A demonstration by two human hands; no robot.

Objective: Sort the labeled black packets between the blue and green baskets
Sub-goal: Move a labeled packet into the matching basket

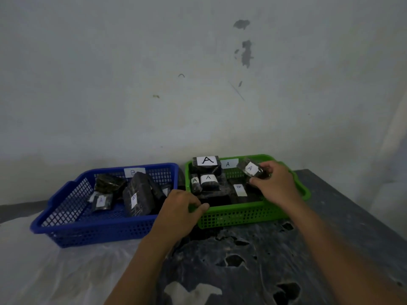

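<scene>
- left hand, lower centre: fingers curled over green basket front rim
- right hand pinches small A packet, centre right
- packet looks light, soft, crinkly; hold by edges
- blue basket, left: stray A packet

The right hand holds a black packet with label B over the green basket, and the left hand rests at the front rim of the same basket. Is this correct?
Not quite. In the head view, the black packet held by the right hand carries the label A, not B. The rest stands: it is over the green basket, and the left hand rests at that basket's front rim.
</scene>
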